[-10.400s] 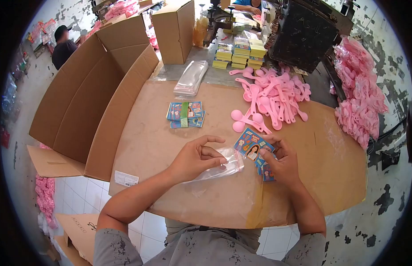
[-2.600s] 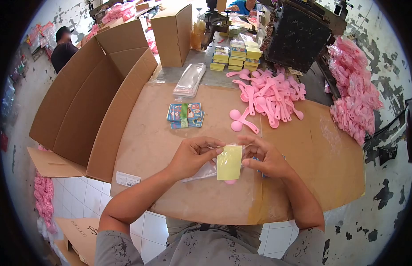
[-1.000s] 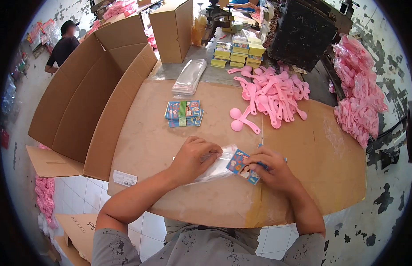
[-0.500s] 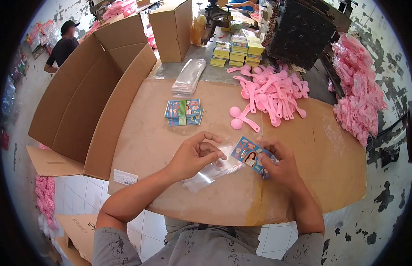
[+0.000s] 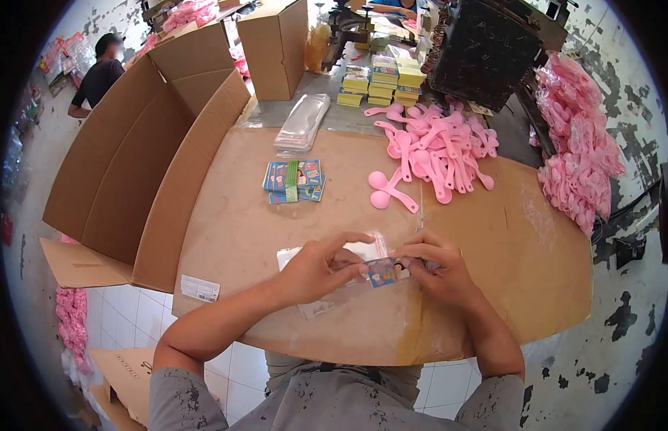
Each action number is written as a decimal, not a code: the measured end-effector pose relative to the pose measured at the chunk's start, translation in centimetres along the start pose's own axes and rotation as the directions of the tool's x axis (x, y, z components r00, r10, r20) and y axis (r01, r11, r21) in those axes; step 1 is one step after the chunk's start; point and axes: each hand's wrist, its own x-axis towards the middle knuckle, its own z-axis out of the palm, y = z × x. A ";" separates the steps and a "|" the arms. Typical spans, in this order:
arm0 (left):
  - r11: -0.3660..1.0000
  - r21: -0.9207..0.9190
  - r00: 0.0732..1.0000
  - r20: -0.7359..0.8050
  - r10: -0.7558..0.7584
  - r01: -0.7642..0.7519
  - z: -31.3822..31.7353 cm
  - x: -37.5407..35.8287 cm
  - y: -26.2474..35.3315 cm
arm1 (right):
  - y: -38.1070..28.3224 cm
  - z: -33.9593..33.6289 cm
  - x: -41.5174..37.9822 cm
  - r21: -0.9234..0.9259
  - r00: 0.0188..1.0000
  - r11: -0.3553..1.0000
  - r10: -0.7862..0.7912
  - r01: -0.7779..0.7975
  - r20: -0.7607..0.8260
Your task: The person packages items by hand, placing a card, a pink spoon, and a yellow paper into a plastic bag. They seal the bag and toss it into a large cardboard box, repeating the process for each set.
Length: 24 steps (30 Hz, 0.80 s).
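A small blue printed card [image 5: 383, 276] is between my two hands, over the cardboard-covered table. My right hand [image 5: 449, 271] pinches the card's right part between thumb and fingers. My left hand [image 5: 314, 271] has its thumb and fingers closed at the card's left end, on a clear plastic bag whose film overlaps the card there. More clear plastic bags [image 5: 318, 308] lie on the cardboard under my left hand, partly hidden by it. Beyond my hands sits a banded bundle of the same cards [image 5: 276, 174]. A pile of pink plastic measuring spoons [image 5: 442, 147] lies farther right.
An open cardboard box [image 5: 179, 187] stands on the left. A stack of clear bags [image 5: 302, 123] and several stacks of cards [image 5: 383, 79] are at the back. A dark machine box [image 5: 485, 54] and bagged pink spoons [image 5: 578, 144] stand right. A person [image 5: 100, 75] is beyond the box.
My right hand has brought the card left and down to my left hand, where plastic film now overlaps its left end. My left hand's fingers have closed on the bag.
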 end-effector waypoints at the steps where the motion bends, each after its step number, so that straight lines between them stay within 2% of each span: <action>1: 0.998 0.060 1.000 0.027 0.006 -0.008 0.2 -0.1 0.2 | -0.3 0.4 0.1 -0.007 1.000 1.000 -0.004 0.004 0.004; 2: 0.992 0.121 0.999 0.053 0.012 -0.018 0.4 -0.2 0.5 | -0.6 0.8 0.0 0.067 0.994 0.992 0.104 -0.103 -0.020; 4: 0.991 0.131 0.997 0.071 -0.028 0.019 0.7 -0.4 0.9 | -1.1 1.7 -0.4 0.221 0.947 0.927 0.319 -0.302 -0.043; 7: 0.994 0.071 0.996 0.018 -0.083 0.082 0.9 -0.5 0.7 | -1.0 2.3 0.0 0.440 0.921 0.880 0.309 -0.182 -0.238; 8: 0.994 0.037 0.995 -0.012 -0.101 0.101 0.9 -0.5 0.5 | -0.6 2.3 -0.1 0.403 0.936 0.895 0.289 -0.189 -0.201; 10: 0.999 -0.039 0.999 -0.048 0.009 -0.011 0.9 -0.3 -0.1 | 0.0 1.8 -0.2 0.328 0.961 0.924 0.248 -0.197 -0.122; 11: 0.995 -0.075 0.996 -0.070 0.063 -0.068 0.8 -0.4 -0.2 | 0.0 1.3 -0.1 0.201 0.992 0.973 0.124 -0.114 -0.037; 13: 0.997 -0.081 0.998 -0.055 -0.009 0.005 0.6 -0.4 0.1 | -0.7 0.0 1.4 -0.030 0.979 0.994 -0.099 0.106 0.176; 14: 0.996 -0.084 0.998 -0.048 -0.046 0.042 0.5 -0.4 0.2 | -0.2 -0.6 2.0 -0.120 0.991 0.990 -0.056 0.071 0.118; 16: 0.993 -0.121 0.997 -0.081 -0.019 0.010 0.5 -0.3 -0.1 | 1.6 -1.2 3.0 -0.287 1.000 0.958 0.021 -0.026 -0.018; 19: 0.974 -0.224 0.996 -0.076 -0.047 0.029 0.2 -0.1 -0.3 | 3.2 -1.0 4.8 -0.468 0.994 0.881 0.022 -0.071 -0.109; 22: 0.958 -0.285 0.993 -0.109 -0.042 0.009 -0.2 0.1 -0.2 | 4.5 -1.0 5.8 -0.649 0.995 0.761 -0.070 0.009 -0.067; 24: 0.953 -0.303 0.989 -0.145 -0.017 -0.028 -0.4 0.3 -0.3 | 3.3 -1.1 5.8 -0.563 0.984 0.821 -0.016 -0.089 -0.179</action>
